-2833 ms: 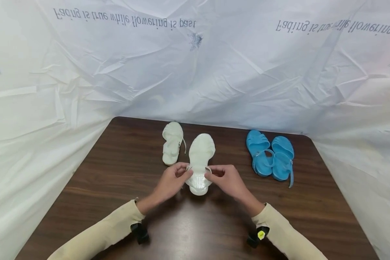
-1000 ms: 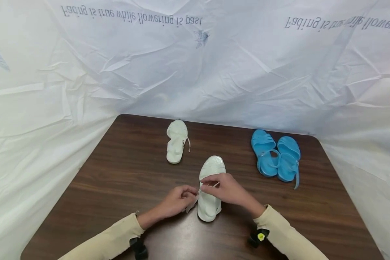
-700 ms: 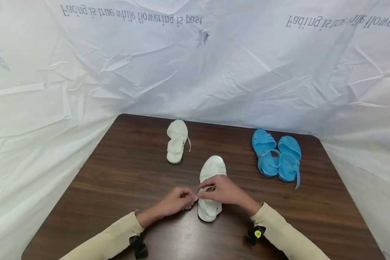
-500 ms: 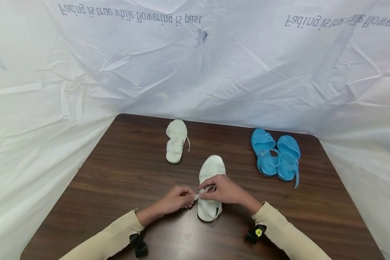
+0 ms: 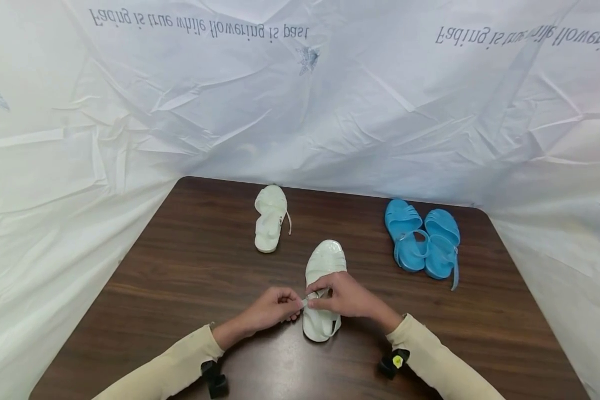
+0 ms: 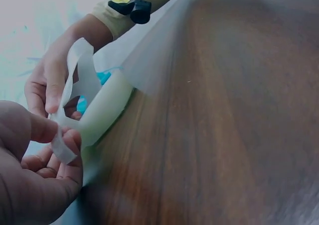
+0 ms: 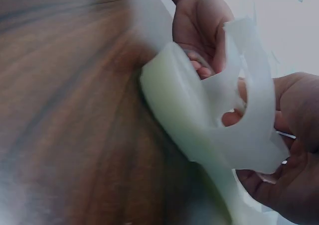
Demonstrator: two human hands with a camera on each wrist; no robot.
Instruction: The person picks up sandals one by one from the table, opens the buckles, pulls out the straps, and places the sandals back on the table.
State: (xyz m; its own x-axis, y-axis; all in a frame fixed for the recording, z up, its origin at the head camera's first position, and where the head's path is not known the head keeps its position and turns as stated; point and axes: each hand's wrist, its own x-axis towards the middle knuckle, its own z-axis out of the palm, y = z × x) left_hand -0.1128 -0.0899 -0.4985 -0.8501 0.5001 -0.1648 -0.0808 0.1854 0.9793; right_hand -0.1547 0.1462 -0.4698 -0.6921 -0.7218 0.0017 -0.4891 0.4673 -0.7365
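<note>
A white sandal (image 5: 326, 258) lies on the table in front of me, toe pointing away. My left hand (image 5: 272, 306), on its left side, pinches the free end of the ankle strap (image 6: 64, 153) between thumb and fingers. From the right, my right hand (image 5: 347, 294) reaches over the sandal and pinches the strap close to the left fingertips, where a buckle seems to sit; its detail is too small to tell. In the right wrist view the strap loop (image 7: 259, 90) stands up above the sandal's heel part (image 7: 172, 93).
A second white sandal (image 5: 268, 236) lies farther back on the left, its strap hanging loose on the right. Two blue sandals (image 5: 407, 256) lie side by side at the back right. A white printed sheet (image 5: 280, 111) hangs round the brown table (image 5: 180, 266).
The white sandal has come nearer to me. My hands, earlier on either side of it, now meet at its left side. Lately the strap end shows between the left and right fingertips.
</note>
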